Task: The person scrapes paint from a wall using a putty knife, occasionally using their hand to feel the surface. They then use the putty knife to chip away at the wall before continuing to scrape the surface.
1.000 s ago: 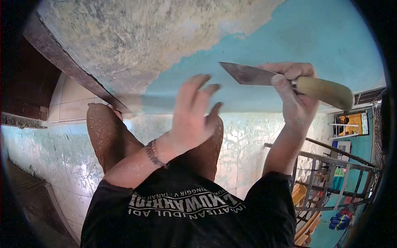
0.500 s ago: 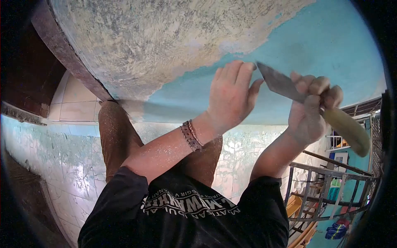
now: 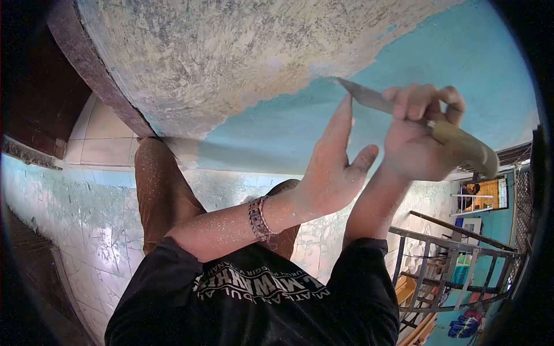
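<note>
My right hand [image 3: 424,135] is closed round a broad-bladed knife, its curved, pale handle [image 3: 464,144] jutting out to the lower right. The flat grey blade [image 3: 369,97] points up and left, its tip overlapping the border between blue paint [image 3: 277,127] and rough, stripped wall [image 3: 231,63]. My left hand [image 3: 332,173] is open, with fingers stretched out together and the thumb apart. Its fingertips reach right up to the lower edge of the blade. Pale dust and flecks cover both hands and forearms. A bracelet [image 3: 258,220] circles my left wrist.
My knees [image 3: 164,184] are bent close below the wall. Pale flakes litter the tiled floor [image 3: 98,230]. At the left stands a dark frame [image 3: 98,69] along the wall's edge. A metal railing [image 3: 456,248] and a blue-green crate [image 3: 460,270] are at the right.
The blade has moved left and turned flatter, and the handle has swung upward. My left hand has dropped lower, its fingers straightening from a loose bend.
</note>
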`<state>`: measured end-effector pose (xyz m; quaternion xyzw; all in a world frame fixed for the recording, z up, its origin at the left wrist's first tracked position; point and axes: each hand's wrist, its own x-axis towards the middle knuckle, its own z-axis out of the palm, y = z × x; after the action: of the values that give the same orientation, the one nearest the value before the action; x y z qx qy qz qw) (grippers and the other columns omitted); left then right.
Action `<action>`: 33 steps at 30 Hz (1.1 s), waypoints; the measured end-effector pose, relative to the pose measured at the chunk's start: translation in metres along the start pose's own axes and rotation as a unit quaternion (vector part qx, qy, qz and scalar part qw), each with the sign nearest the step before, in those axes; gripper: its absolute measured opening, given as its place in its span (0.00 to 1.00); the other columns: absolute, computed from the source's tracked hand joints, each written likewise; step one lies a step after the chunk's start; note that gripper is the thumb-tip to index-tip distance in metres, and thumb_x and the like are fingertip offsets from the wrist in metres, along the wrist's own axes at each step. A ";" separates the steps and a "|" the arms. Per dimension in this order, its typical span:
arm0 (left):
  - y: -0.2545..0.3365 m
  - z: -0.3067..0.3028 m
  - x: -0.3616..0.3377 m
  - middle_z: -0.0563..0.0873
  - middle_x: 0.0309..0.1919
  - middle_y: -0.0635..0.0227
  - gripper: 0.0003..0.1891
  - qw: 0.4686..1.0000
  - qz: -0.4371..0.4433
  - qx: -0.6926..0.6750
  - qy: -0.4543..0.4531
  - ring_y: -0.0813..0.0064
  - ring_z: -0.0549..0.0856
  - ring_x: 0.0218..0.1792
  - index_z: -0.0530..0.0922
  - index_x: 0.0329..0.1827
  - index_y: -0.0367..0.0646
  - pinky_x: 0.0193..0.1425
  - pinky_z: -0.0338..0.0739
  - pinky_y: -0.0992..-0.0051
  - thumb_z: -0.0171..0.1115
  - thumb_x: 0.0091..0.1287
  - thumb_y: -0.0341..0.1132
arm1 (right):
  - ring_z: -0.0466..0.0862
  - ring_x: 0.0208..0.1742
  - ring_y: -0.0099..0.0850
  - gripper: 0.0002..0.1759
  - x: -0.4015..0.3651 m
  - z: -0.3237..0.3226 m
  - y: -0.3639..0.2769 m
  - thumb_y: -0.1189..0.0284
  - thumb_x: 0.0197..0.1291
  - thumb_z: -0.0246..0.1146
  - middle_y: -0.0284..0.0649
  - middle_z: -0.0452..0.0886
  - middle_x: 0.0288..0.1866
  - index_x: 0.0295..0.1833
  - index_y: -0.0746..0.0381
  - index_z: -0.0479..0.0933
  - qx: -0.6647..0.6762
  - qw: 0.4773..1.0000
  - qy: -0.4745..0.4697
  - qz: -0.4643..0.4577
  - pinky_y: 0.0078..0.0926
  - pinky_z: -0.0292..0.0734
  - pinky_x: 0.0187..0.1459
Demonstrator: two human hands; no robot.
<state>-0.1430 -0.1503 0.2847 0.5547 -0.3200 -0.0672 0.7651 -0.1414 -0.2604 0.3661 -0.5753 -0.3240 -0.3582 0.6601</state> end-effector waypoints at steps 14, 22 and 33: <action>0.009 -0.013 0.004 0.66 0.63 0.21 0.46 0.988 -0.094 -0.110 -0.062 0.45 0.78 0.63 0.34 0.77 0.28 0.47 0.75 0.74 0.59 0.68 0.30 | 0.62 0.18 0.25 0.18 0.013 0.001 -0.005 0.61 0.75 0.45 0.32 0.61 0.18 0.31 0.59 0.63 -0.102 0.992 -0.061 0.050 0.32 0.65 0.23; 0.009 -0.013 0.008 0.64 0.67 0.26 0.49 0.983 -0.037 -0.133 -0.119 0.44 0.61 0.74 0.25 0.76 0.31 0.74 0.61 0.61 0.58 0.70 0.30 | 0.62 0.19 0.26 0.12 0.006 -0.002 -0.005 0.70 0.73 0.45 0.31 0.57 0.18 0.40 0.64 0.71 -0.060 0.992 -0.087 -0.064 0.31 0.63 0.22; 0.013 -0.019 0.010 0.47 0.78 0.41 0.50 0.960 -0.038 -0.246 -0.124 0.53 0.45 0.79 0.23 0.77 0.38 0.80 0.46 0.54 0.56 0.68 0.20 | 0.56 0.18 0.25 0.16 0.000 0.015 0.001 0.74 0.67 0.42 0.31 0.55 0.16 0.22 0.56 0.56 0.008 0.999 0.002 -0.036 0.31 0.60 0.24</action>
<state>-0.1278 -0.1349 0.2976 0.3483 -0.3646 -0.2416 0.8291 -0.1409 -0.2459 0.3676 -0.5574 -0.3464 -0.3803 0.6517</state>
